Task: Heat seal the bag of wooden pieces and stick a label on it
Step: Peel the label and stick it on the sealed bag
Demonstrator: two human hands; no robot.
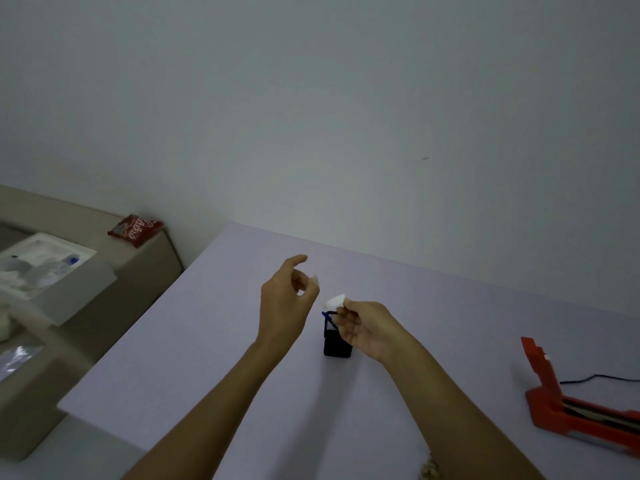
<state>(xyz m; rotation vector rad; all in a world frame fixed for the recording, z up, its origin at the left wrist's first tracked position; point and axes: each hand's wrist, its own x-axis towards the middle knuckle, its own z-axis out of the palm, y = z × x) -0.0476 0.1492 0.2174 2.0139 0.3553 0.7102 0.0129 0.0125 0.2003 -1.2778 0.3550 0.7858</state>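
Mid-frame: right hand (360, 327) pinches white label (334, 301); left hand (289, 296) pinches small white scrap (314, 279). Label likely light, flimsy, tacky; hold by edge.

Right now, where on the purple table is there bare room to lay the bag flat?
The table is bare left of the left hand, out to its left edge, and between the black pen holder and the red heat sealer. It is crowded around the right hand over the holder.
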